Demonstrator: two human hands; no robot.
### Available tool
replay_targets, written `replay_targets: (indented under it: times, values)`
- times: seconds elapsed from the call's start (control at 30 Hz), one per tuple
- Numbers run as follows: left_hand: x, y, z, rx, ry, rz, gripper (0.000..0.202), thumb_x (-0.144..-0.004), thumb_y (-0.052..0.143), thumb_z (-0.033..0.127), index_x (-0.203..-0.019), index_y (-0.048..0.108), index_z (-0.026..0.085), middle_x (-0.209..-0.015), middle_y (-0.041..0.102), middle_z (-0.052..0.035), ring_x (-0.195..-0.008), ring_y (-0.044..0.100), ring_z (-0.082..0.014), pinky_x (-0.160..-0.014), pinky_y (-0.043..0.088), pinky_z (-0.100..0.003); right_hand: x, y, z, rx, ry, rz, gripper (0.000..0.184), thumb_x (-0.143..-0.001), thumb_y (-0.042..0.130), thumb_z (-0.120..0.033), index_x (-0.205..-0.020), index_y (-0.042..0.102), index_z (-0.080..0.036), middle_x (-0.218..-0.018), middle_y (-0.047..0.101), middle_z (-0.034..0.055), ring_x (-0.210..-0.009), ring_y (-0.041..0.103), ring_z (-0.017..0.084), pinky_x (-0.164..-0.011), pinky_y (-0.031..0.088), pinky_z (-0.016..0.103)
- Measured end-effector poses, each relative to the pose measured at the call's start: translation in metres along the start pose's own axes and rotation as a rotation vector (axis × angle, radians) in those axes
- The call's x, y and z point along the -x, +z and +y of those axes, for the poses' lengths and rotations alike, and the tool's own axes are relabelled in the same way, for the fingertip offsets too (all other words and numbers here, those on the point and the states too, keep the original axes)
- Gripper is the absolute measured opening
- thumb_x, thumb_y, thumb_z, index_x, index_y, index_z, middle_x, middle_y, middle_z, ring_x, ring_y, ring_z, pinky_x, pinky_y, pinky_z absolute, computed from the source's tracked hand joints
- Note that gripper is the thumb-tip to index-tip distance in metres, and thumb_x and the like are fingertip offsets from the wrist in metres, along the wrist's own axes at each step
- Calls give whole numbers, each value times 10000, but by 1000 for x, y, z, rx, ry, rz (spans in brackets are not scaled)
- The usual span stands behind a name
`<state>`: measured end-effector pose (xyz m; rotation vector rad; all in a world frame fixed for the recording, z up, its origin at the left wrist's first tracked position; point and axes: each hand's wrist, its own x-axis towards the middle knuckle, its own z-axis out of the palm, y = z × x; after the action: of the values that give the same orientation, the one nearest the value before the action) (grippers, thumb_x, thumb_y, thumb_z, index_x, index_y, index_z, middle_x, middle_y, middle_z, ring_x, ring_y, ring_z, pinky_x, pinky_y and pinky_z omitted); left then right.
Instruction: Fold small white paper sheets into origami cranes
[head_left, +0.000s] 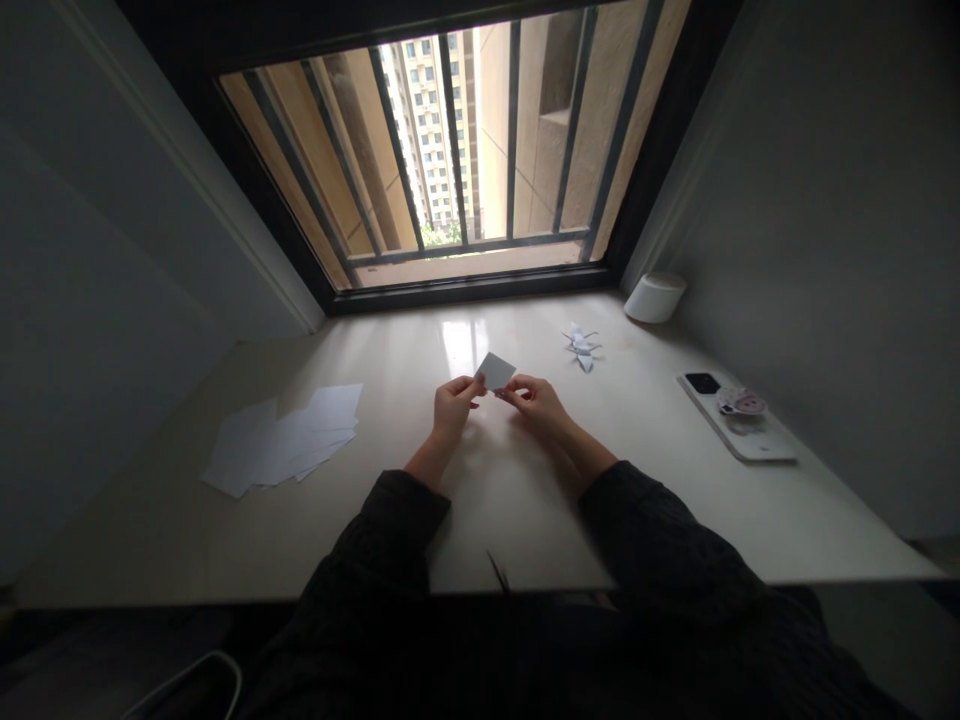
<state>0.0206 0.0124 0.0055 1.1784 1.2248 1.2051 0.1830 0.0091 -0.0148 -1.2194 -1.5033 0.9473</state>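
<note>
Head view: left hand (454, 405) and right hand (536, 405) pinch a white paper square (495, 371). Folded paper crane (582, 346) lies apart on tabletop (660, 470).

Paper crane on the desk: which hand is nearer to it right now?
Right. The right hand is nearer, below and left of the paper crane in the head view, not touching it; the left hand is farther left, across the paper square both hands hold.

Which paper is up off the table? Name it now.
The small white square pinched between the left hand and right hand; the other sheets lie flat on the table.
</note>
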Motion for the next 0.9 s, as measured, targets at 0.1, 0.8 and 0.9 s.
replay_targets:
  times: [0.1, 0.8, 0.9]
  values:
    - [1, 1, 0, 48, -26, -8, 418, -646, 693, 572, -642, 657, 156, -697, 652, -63, -725, 605, -169, -585, 432, -238, 1, -1, -2, -1, 3, 1, 351, -696, 669, -533, -666, 663, -183, -711, 657, 38, -664, 573, 166, -611, 469, 289]
    - [-1, 1, 0, 58, 73, 56, 492, -773, 560, 588, -989, 709, 172, -924, 696, -92, -804, 645, -187, -591, 452, -246, 5, 4, -11, -206, 115, 52, 413, -637, 701, -576, -639, 671, -164, -625, 636, 33, -624, 553, 155, -596, 434, 281]
    - [-2, 2, -2, 62, 31, -12, 494, -714, 651, 558, -1010, 688, 164, -936, 693, -99, -833, 652, -201, -607, 470, -251, 5, 4, -12, -202, 108, 47, 421, -633, 702, -587, -631, 671, -167, -629, 647, 38, -637, 567, 163, -614, 450, 289]
